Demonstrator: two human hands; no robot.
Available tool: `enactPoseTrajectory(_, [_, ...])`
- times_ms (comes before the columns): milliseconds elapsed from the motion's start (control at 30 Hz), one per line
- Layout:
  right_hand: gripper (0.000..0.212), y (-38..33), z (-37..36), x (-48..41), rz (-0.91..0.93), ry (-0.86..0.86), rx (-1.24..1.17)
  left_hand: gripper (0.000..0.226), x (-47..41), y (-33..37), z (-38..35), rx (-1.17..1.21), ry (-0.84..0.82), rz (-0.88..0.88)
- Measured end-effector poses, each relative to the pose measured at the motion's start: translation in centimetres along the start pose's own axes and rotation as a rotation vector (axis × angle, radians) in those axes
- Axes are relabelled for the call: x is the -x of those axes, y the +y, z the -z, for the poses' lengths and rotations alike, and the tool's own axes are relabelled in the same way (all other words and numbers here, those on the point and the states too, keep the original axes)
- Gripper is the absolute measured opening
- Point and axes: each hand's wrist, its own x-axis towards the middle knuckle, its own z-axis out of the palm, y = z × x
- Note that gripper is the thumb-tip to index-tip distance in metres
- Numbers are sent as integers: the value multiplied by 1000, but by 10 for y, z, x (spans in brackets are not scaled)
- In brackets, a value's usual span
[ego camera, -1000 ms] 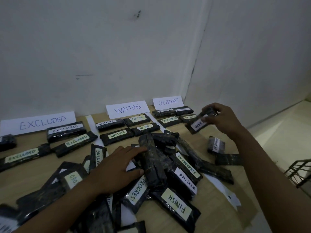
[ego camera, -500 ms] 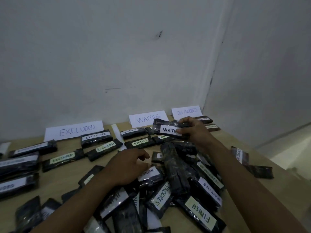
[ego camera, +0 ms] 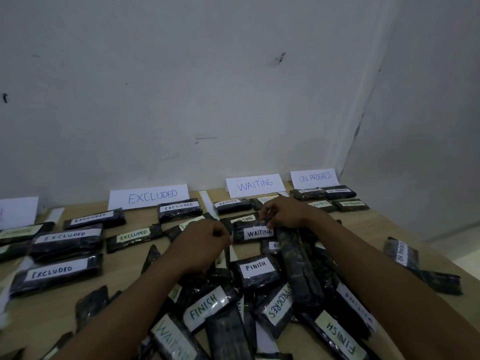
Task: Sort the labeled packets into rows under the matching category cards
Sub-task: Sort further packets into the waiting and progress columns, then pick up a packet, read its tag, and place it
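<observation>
Three white category cards stand against the wall: EXCLUDED [ego camera: 153, 197], WAITING [ego camera: 254, 184] and ON PROGRESS [ego camera: 314, 177]. Rows of dark labeled packets lie below each. My right hand [ego camera: 288, 213] pinches the far edge of a packet labeled WAITING [ego camera: 255, 232], which lies low in the WAITING column, just below two earlier rows. My left hand [ego camera: 202, 239] hovers beside it with loosely curled fingers and holds nothing. A mixed pile of packets [ego camera: 259, 302] labeled FINISH, WAITING and ON PROGRESS fills the near middle of the table, partly under my forearms.
A fourth card [ego camera: 18, 211] is cut off at the far left. Two stray packets [ego camera: 401, 253] lie near the table's right edge [ego camera: 415, 240], with floor beyond. White walls meet in a corner behind the cards.
My right hand carried the WAITING packet from the right side leftward and down into the WAITING column. My left hand rose off the pile and curled. The view swung left.
</observation>
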Motion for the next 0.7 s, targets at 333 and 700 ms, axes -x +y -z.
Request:
enactPoseTrajectory(333, [26,-2,-3,-4,14,-127,-23,18,-2,-4,-22,-129,-86,-125])
enactPoseTrajectory(700, [31,22,17,22,-106,148,-257,61,-5,-22,-49,-467,-110,-215])
